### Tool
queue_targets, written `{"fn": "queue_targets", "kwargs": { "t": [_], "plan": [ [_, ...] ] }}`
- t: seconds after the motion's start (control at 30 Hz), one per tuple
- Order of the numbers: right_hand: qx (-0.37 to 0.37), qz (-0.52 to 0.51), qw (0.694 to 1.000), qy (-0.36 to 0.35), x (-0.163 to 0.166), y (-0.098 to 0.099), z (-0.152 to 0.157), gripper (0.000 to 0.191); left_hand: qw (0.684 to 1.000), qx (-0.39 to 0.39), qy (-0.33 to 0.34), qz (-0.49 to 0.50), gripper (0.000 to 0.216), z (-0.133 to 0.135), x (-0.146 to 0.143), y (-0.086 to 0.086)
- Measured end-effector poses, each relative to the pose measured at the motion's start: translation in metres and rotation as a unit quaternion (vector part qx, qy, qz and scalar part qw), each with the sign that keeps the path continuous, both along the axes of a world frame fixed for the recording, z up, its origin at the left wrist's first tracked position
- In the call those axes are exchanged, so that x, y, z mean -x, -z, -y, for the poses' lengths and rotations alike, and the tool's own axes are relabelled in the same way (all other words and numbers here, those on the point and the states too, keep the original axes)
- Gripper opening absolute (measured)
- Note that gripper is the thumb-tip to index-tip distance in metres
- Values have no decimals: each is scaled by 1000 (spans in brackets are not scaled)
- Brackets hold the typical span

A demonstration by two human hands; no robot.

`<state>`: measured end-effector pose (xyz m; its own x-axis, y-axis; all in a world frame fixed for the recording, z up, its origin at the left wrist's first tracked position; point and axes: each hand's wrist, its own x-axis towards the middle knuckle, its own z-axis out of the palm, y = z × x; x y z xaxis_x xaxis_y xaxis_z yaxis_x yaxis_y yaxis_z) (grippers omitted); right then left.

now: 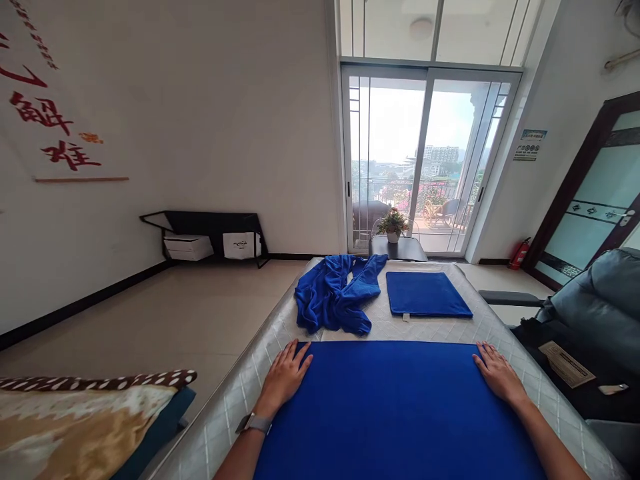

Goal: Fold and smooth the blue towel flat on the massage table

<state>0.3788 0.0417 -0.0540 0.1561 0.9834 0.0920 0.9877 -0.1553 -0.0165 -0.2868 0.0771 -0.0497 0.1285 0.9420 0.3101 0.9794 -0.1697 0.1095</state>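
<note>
A large blue towel (395, 407) lies spread flat on a table with a quilted silver-grey cover (230, 407). My left hand (285, 377) rests flat on the towel's far left corner, fingers stretched out, a watch on the wrist. My right hand (497, 373) lies flat on the far right corner, fingers also extended. Neither hand holds anything. Beyond them sits a folded blue towel (425, 293) and, to its left, a crumpled heap of blue towels (335, 293).
A dark grey armchair (600, 313) stands close on the right. A patterned cushion (75, 420) is at the lower left. A small dark table with a potted plant (393, 225) stands before the glass balcony doors. Tiled floor lies open to the left.
</note>
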Motion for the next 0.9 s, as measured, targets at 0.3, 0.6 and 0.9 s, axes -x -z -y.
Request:
{"fn": "queue_targets", "kwargs": {
  "t": [0.3,0.6,0.9],
  "plan": [
    [-27,-13,999,26,14,-16,5,66,1000,17,-3,19,55,4,-3,-8],
    [-130,-84,981,-120,163,-68,8,51,1000,19,-9,12,56,5,-6,-13],
    [-38,-182,920,-344,387,-95,12,52,1000,6,-4,9,55,6,-7,-15]
  ]
}}
